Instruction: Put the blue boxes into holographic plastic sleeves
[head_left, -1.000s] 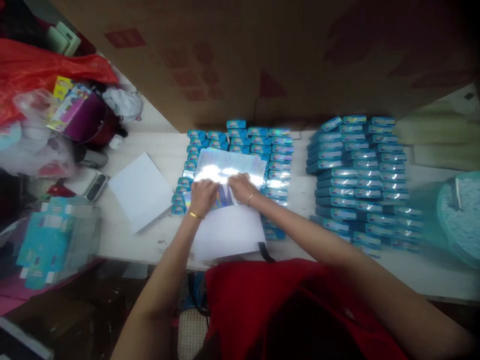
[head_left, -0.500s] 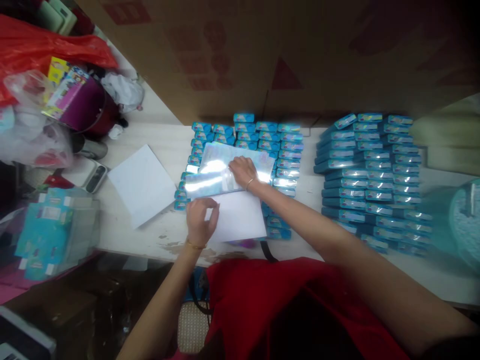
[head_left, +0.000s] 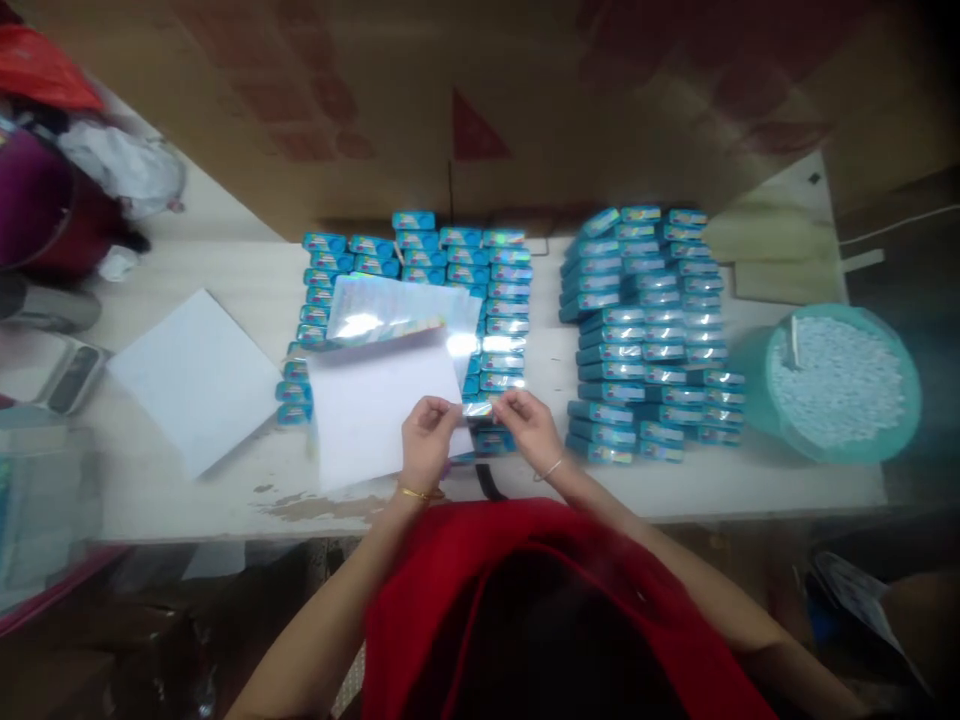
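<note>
"So, what just changed?"

"My right grip [head_left: 531, 428] has left the shiny sheets [head_left: 382, 308]; now it and my left grip [head_left: 427, 438] each look pinched on 1 end of a small shiny strip [head_left: 477, 409]."

"Where is that strip?"

"Between my 2 grips, over the near teal boxes [head_left: 496, 441] on the counter [head_left: 546, 365], just beside the white sheet [head_left: 375, 420]. That means the work has shifted from the sheets to this strip."

We see a small, shiny, silvery strip [head_left: 477, 409] pinched roughly level between left fingers [head_left: 435, 408] and right fingers [head_left: 517, 404], near the lower right corner of a white sheet [head_left: 371, 410].
</note>
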